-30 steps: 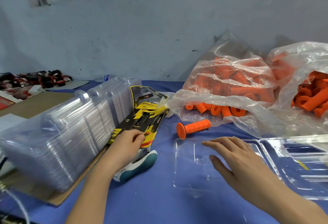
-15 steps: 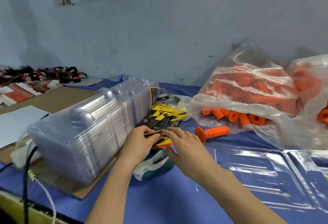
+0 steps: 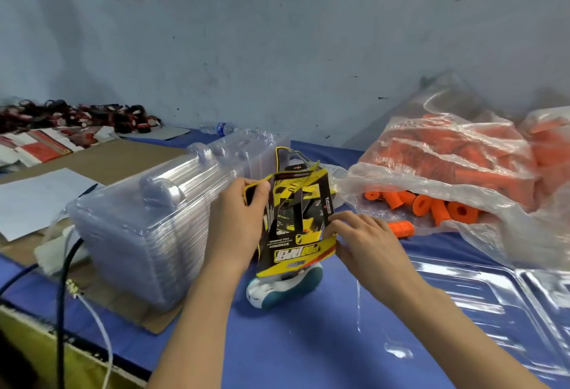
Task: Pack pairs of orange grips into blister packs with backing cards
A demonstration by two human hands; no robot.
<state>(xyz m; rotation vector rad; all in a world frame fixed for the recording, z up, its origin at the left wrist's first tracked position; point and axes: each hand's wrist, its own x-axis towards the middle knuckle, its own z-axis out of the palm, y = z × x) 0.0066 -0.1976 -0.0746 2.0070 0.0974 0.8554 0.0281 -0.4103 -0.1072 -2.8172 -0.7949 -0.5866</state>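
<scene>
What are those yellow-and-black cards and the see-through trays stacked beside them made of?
The backing cards look like thin printed cardboard, slightly glossy: they bend and fan apart. The stacked trays look like thin moulded plastic, clear and shiny: bright glints, layers showing through.

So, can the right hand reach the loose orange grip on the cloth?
Probably, once freed: the loose orange grip lies uncovered just beyond the right hand, though that hand now pinches the backing cards.

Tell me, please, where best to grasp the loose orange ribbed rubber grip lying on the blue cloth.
Pinch the orange ribbed rubber grip across its barrel from above: it lies on its side, running left to right, so its near and far flanks look free. The clear plastic bag crowds it behind, and the right hand hides its left end.
</scene>
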